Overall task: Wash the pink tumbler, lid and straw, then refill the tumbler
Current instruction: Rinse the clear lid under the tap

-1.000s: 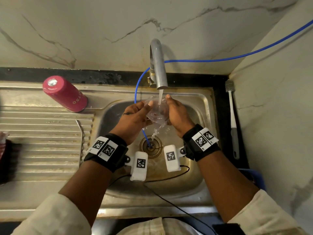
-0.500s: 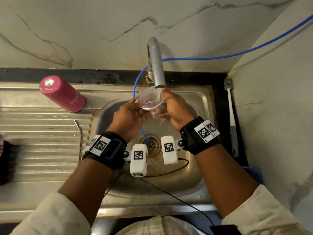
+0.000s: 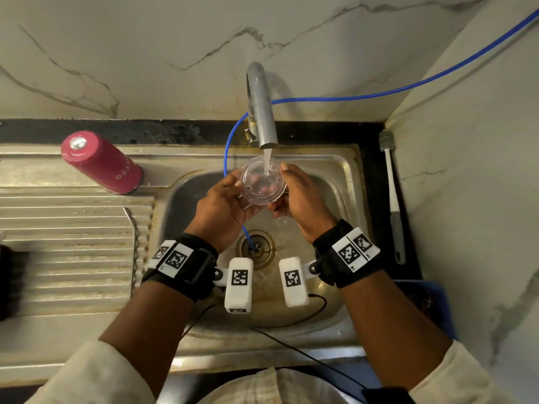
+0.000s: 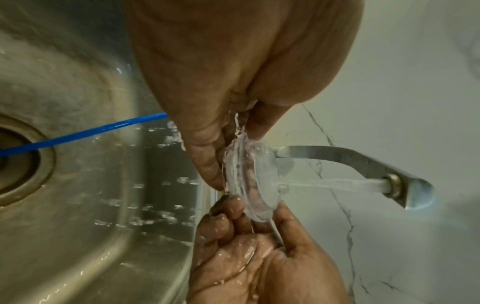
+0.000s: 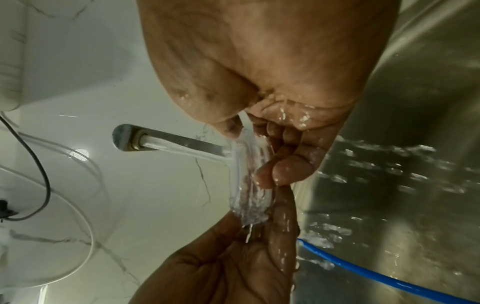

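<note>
Lid (image 3: 263, 184) under running tap (image 3: 260, 112)

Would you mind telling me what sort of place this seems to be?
Most likely a home kitchen sink area: a steel sink with a ribbed draining board, a running tap against marble-look wall tiles, and a bottle brush lying on the dark counter beside it.

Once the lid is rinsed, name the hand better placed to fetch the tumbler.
Left. The pink tumbler stands on the drainboard on the left hand's side; the right hand would have to cross the tap's stream.
</note>
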Demonstrator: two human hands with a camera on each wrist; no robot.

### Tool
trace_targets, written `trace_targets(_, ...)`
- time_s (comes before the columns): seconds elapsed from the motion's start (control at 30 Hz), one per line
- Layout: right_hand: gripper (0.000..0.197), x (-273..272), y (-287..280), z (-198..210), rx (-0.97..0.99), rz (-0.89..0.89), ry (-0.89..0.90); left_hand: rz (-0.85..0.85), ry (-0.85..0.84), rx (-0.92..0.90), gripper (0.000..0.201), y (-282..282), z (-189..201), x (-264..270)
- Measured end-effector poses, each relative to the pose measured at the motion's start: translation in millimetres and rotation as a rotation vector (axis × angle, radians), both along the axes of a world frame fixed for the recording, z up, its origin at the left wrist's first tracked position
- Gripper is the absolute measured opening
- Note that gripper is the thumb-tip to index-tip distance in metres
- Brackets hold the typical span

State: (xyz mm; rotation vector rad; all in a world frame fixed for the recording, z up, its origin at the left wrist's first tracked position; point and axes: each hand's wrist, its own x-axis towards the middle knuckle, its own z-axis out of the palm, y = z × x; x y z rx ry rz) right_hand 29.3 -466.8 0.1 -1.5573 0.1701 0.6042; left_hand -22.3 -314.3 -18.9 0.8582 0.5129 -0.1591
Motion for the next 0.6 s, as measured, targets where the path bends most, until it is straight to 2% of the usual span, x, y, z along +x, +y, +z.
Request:
trace_targets(0.3, 0.034, -9.7, 4.8, 1.6, -0.022, 0.056, -0.027, 0.014, 0.028, 0.031, 0.041, 9.1, -6.8, -10.7)
trace_targets(0.6, 0.037, -9.7, 6.6, 5.5, -0.009, -0.001, 0.008, 0.006, 0.013, 0.074, 0.042, 9.3, 1.6, -9.0)
